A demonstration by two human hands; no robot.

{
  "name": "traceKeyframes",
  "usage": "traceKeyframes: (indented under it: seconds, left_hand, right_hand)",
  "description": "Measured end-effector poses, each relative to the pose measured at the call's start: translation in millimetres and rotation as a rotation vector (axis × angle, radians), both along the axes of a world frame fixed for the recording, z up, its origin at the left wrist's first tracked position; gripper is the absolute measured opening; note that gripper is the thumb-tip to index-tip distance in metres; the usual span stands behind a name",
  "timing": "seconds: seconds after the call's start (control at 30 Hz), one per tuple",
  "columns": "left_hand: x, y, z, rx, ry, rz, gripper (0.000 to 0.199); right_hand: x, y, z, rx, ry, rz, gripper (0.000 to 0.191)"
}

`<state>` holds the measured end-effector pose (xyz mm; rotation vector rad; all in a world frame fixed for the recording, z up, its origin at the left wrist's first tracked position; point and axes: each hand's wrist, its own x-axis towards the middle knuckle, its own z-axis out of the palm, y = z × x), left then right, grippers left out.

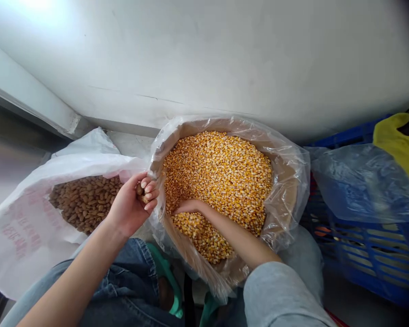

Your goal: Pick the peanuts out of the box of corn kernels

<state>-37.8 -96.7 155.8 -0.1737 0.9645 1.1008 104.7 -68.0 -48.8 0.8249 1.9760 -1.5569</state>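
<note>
Yellow corn kernels [225, 177] fill a brown sack lined with clear plastic [286, 181] in the middle. My right hand [187, 207] reaches into the corn at the sack's left side; its fingers are buried and hidden. My left hand [136, 200] is palm up at the sack's left rim, its fingers curled round a few brown nuts [141, 190]. To the left, a white woven sack [23, 222] stands open, with many brown nuts in shells [88, 202] inside, partly behind my left wrist.
A pale wall [204, 59] rises behind the sacks. At the right are a blue plastic crate [378, 259], a clear plastic bag [361, 181] and a yellow bag [402, 150]. A green stool edge [167, 272] shows near my knees.
</note>
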Motion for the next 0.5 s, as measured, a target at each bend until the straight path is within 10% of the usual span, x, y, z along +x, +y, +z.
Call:
traceKeyframes:
  seconds: [0.23, 0.37, 0.5]
  left_hand:
    - [-1, -3, 3.3, -0.022, 0.004, 0.007, 0.028]
    - [0, -5, 1.4, -0.039, 0.003, -0.007, 0.028]
    - [1, -6, -2.6, -0.065, 0.015, -0.020, 0.027]
  right_hand:
    - [45, 9, 55.5, -0.047, -0.111, 0.281, 0.041]
    - [78, 55, 78.4, 0.405, 0.137, -0.224, 0.036]
    - [97, 95, 61.0, 1.041, 0.260, -0.741, 0.035]
